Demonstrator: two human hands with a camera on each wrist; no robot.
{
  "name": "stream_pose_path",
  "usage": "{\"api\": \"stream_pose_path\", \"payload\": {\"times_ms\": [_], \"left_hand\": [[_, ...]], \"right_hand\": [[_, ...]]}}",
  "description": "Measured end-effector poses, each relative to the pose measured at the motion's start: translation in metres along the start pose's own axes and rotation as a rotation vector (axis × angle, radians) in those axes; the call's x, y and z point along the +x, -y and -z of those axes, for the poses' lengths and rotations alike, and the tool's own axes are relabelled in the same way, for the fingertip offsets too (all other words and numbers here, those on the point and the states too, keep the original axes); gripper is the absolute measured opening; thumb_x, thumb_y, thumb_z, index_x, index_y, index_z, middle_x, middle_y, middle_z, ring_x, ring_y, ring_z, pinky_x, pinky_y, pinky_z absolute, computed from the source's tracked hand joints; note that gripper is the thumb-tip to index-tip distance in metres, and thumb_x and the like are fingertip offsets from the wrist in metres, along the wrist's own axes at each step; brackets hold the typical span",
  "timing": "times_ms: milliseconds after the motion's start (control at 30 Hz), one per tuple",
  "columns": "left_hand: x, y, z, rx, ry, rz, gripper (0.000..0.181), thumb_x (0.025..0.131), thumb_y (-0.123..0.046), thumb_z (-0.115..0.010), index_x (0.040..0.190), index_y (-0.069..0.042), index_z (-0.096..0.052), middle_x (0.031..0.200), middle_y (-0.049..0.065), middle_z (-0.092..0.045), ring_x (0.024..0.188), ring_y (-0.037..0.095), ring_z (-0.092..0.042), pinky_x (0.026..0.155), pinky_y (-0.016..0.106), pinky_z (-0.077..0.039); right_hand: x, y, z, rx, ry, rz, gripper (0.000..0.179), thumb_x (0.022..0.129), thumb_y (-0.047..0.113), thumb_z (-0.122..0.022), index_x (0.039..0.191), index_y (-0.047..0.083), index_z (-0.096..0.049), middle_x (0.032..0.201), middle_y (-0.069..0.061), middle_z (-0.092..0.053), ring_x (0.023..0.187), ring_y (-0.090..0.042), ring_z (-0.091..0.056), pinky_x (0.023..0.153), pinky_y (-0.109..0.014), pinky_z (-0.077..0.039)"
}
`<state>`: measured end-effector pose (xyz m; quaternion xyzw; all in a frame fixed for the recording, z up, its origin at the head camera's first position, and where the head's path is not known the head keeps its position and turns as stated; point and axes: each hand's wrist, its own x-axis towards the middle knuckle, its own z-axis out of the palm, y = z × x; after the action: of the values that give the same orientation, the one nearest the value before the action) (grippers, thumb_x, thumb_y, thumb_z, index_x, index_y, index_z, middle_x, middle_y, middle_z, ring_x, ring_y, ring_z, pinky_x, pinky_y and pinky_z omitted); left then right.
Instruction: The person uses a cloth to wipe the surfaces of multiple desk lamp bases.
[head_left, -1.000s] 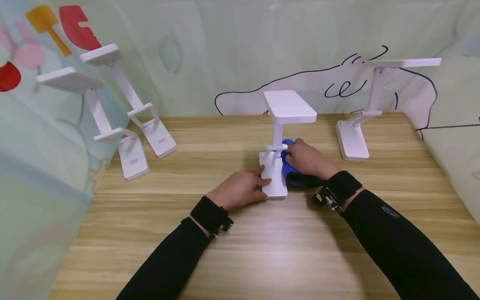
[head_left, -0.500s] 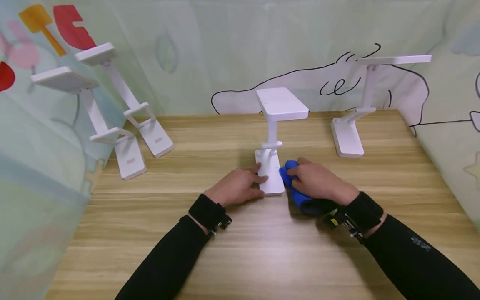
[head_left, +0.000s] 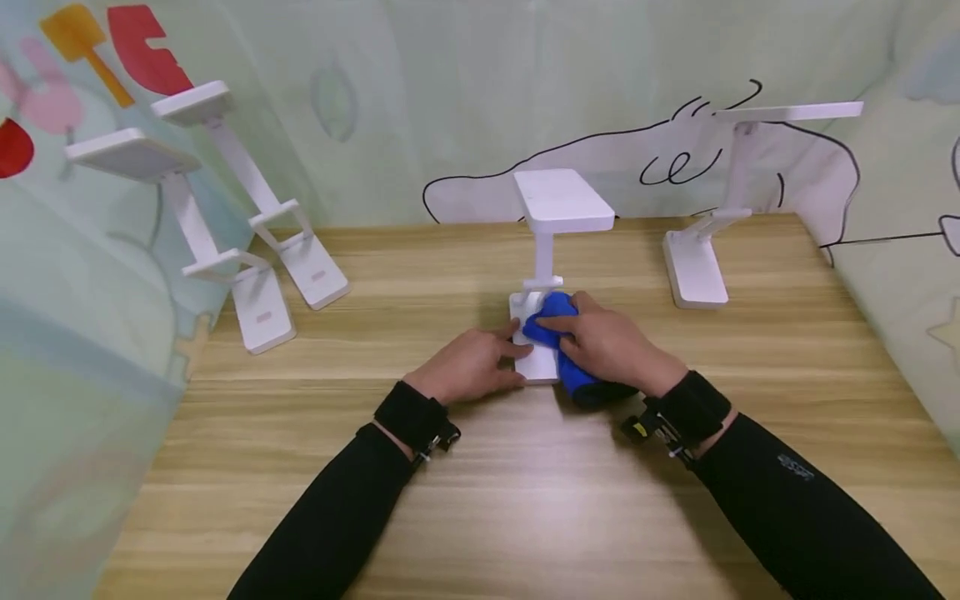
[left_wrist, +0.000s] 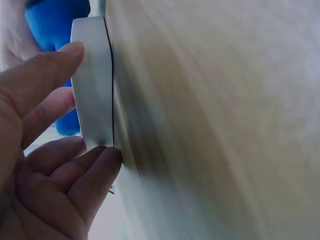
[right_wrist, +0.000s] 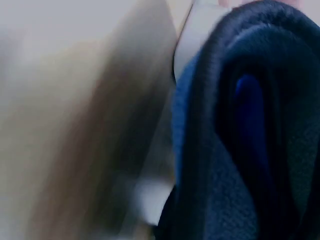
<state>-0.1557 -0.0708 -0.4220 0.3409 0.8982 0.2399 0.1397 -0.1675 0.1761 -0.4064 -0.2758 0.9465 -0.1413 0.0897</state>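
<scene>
A white desk lamp [head_left: 566,200] stands upright at the middle of the table, its flat head over its base. My left hand [head_left: 476,362] holds the near left part of the base, thumb at the front edge and fingers along the side and top. In the left wrist view those fingertips [left_wrist: 70,60] touch the base's pale edge [left_wrist: 95,85]. My right hand [head_left: 611,342] grips a bunched blue cloth [head_left: 553,312] and presses it onto the top of the base near the hinge. The cloth's folded dark end [right_wrist: 210,165] fills much of the right wrist view, hiding the fingers.
Two similar white lamps [head_left: 258,308] stand side by side at the back left. Another white lamp [head_left: 693,271] is at the back right. A wooden table [head_left: 487,500] bears them all. Printed fabric [head_left: 465,83] hangs behind and at both sides.
My right hand swept the blue cloth from beside the lamp's hinge toward me along the right side, then back up and left onto the base. My left hand stays on the base.
</scene>
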Motion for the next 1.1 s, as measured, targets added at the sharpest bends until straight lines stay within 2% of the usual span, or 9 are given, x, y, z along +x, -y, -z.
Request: {"api": "stream_pose_path", "payload": {"times_ms": [100,233,333,500,633,800,900,967,1100], "left_hand": [[0.0,0.002,0.001,-0.022,-0.024,0.014,0.053,0.096,-0.033,-0.08,0.142,-0.009,-0.068,0.159,0.018,-0.052,0.132,0.024,-0.063,0.105,0.036,-0.054],[0.0,0.003,0.001,-0.033,-0.062,0.047,0.071,0.092,-0.035,-0.083,0.149,-0.006,-0.052,0.135,0.016,-0.069,0.106,0.02,-0.07,0.094,0.035,-0.058],[0.001,0.003,0.003,-0.02,-0.071,0.059,0.082,0.091,-0.037,-0.084,0.155,-0.006,-0.042,0.129,0.016,-0.071,0.103,0.019,-0.072,0.092,0.035,-0.059],[0.003,0.001,0.003,0.006,-0.048,0.066,0.088,0.092,-0.038,-0.084,0.16,-0.007,-0.037,0.134,0.018,-0.07,0.11,0.021,-0.072,0.093,0.036,-0.059],[0.003,0.0,0.003,0.022,-0.033,0.08,0.089,0.093,-0.039,-0.082,0.162,-0.006,-0.036,0.119,0.014,-0.074,0.095,0.017,-0.07,0.086,0.034,-0.058],[0.001,0.0,0.002,0.041,-0.032,0.077,0.088,0.093,-0.039,-0.082,0.162,-0.007,-0.037,0.111,0.012,-0.075,0.089,0.017,-0.068,0.084,0.034,-0.058],[0.002,0.0,0.001,0.043,-0.027,0.056,0.087,0.093,-0.038,-0.082,0.162,-0.007,-0.038,0.124,0.015,-0.074,0.1,0.018,-0.07,0.091,0.035,-0.059],[0.002,0.0,0.0,0.046,-0.025,0.045,0.086,0.093,-0.038,-0.082,0.161,-0.008,-0.039,0.128,0.016,-0.073,0.104,0.019,-0.071,0.094,0.035,-0.058],[0.002,0.0,0.0,0.04,-0.027,0.04,0.081,0.093,-0.036,-0.082,0.16,-0.011,-0.043,0.133,0.014,-0.071,0.104,0.018,-0.07,0.094,0.034,-0.058]], "right_hand": [[-0.012,-0.001,0.005,0.07,0.056,0.082,0.039,0.101,0.011,-0.063,0.138,0.019,-0.072,0.111,-0.019,-0.057,0.089,-0.026,-0.059,0.073,-0.039,-0.055],[-0.019,-0.004,0.018,0.133,0.116,0.155,0.037,0.098,0.006,-0.064,0.13,0.021,-0.078,0.098,-0.008,-0.054,0.083,-0.02,-0.053,0.071,-0.033,-0.046],[-0.014,-0.001,0.023,0.073,0.057,0.108,0.037,0.1,0.01,-0.063,0.134,0.02,-0.076,0.102,-0.014,-0.057,0.082,-0.022,-0.056,0.07,-0.035,-0.05],[-0.001,0.012,0.005,-0.108,-0.13,0.006,0.037,0.1,0.014,-0.065,0.136,0.012,-0.073,0.107,-0.025,-0.06,0.075,-0.026,-0.06,0.058,-0.04,-0.057],[-0.008,0.025,-0.005,-0.184,-0.191,0.118,0.033,0.095,0.012,-0.071,0.127,0.011,-0.078,0.105,-0.023,-0.064,0.08,-0.025,-0.063,0.059,-0.039,-0.059],[-0.029,0.023,-0.003,-0.1,-0.075,0.245,0.034,0.094,0.011,-0.072,0.127,0.02,-0.08,0.11,-0.017,-0.061,0.087,-0.022,-0.062,0.068,-0.035,-0.058],[-0.04,0.013,0.004,0.006,0.029,0.219,0.035,0.095,0.009,-0.071,0.125,0.025,-0.08,0.106,-0.01,-0.057,0.084,-0.017,-0.057,0.069,-0.032,-0.052],[-0.043,0.007,0.01,0.024,0.056,0.183,0.034,0.095,0.009,-0.07,0.123,0.026,-0.082,0.101,-0.007,-0.056,0.081,-0.016,-0.055,0.068,-0.031,-0.049],[-0.038,0.004,0.014,-0.069,-0.03,0.092,0.034,0.095,0.009,-0.07,0.126,0.021,-0.08,0.101,-0.012,-0.059,0.081,-0.02,-0.056,0.064,-0.035,-0.051]]}}
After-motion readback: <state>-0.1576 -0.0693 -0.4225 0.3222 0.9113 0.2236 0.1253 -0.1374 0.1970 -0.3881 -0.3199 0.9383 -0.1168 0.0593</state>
